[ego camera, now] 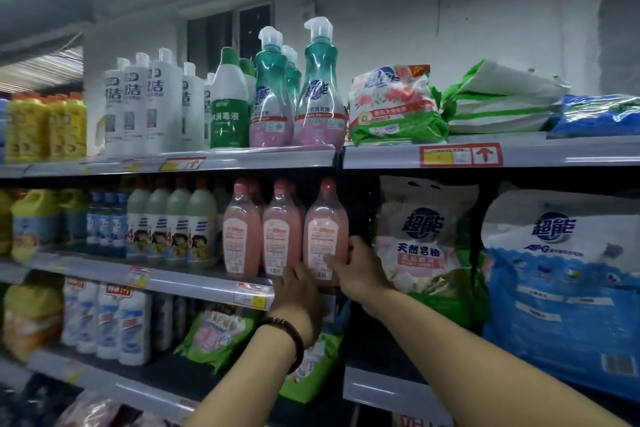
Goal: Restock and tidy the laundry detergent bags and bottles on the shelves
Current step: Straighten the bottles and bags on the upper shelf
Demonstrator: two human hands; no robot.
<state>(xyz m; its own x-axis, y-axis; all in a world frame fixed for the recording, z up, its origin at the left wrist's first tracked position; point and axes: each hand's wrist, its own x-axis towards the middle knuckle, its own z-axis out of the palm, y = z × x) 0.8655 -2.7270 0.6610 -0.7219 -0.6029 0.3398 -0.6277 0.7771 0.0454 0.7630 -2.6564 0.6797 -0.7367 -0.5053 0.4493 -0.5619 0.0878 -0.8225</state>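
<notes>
Three pink detergent bottles stand in a row on the middle shelf [207, 282]. My right hand [360, 274] grips the lower right side of the rightmost pink bottle [323, 229]. My left hand [299, 295], with a bead bracelet on its wrist, touches the base of that bottle and of the middle pink bottle [280, 229]; its fingertips are hidden behind the bottles. A white and pink detergent bag [420, 239] and a big blue and white bag [561, 281] stand to the right. On the top shelf stand two teal pump bottles [320, 94] and a flowered bag [394, 104].
White bottles [145, 104] and yellow bottles [45, 128] fill the top shelf's left part. Green and white bags [498, 100] lie stacked at top right. Green-capped bottles [173, 222] stand left of the pink ones. A green bag [218, 333] and white bottles [107, 319] fill the lower shelf.
</notes>
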